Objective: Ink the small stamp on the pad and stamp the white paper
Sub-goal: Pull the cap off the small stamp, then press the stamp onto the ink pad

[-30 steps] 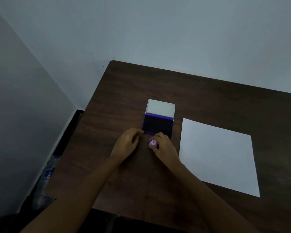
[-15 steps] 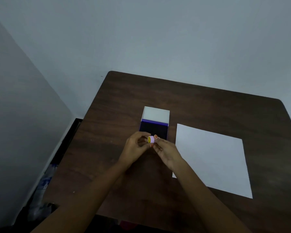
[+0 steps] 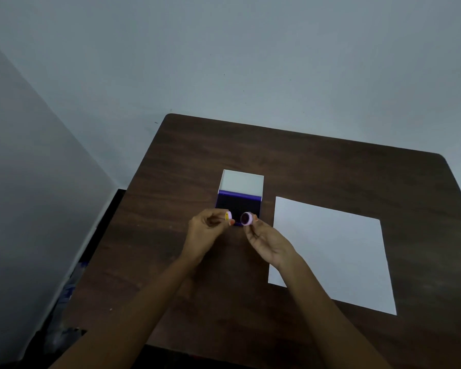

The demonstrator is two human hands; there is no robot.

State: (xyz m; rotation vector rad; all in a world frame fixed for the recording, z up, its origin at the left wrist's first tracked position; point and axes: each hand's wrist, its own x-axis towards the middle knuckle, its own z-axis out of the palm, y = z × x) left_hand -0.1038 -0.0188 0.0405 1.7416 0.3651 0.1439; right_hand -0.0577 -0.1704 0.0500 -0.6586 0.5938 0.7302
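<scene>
The small lilac stamp is in two pieces above the table. My left hand (image 3: 205, 233) pinches the piece with a yellow end (image 3: 228, 216). My right hand (image 3: 266, 241) pinches the piece with a dark round face (image 3: 246, 218); I cannot tell which piece is the cap. Both pieces hover over the near edge of the open ink pad (image 3: 237, 205), whose dark purple surface faces up and whose white lid (image 3: 242, 181) stands tilted back behind it. The white paper (image 3: 330, 249) lies flat to the right of the pad, with my right forearm crossing its near left corner.
The dark wooden table (image 3: 330, 166) stands in a corner between two pale walls. Its left edge drops to a dark floor with some clutter (image 3: 69, 288).
The stamp was held whole between both hands half a second ago. It has since been pulled apart, and my hands have separated slightly, left piece leftward and right piece rightward.
</scene>
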